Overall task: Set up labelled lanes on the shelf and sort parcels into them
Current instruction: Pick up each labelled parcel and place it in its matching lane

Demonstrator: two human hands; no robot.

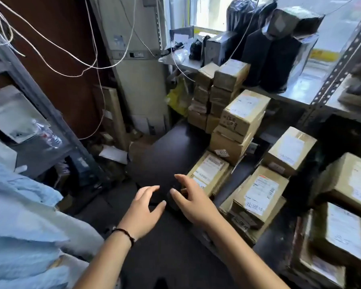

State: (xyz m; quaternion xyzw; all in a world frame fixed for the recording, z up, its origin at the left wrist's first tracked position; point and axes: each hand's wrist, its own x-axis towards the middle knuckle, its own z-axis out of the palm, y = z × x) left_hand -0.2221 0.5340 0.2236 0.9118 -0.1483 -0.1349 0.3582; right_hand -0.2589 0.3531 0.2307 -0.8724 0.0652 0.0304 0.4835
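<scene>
Two hands hovered side by side, left hand [143, 209] and right hand [193, 202], both spread wide. Two labelled parcels lay just right: first parcel [208, 172], then second parcel [258, 195].

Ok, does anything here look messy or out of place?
Yes. Loose white wires hang in tangled loops across the upper left, and paper and cardboard scraps litter the floor corner below them. The boxes look intact.
</scene>
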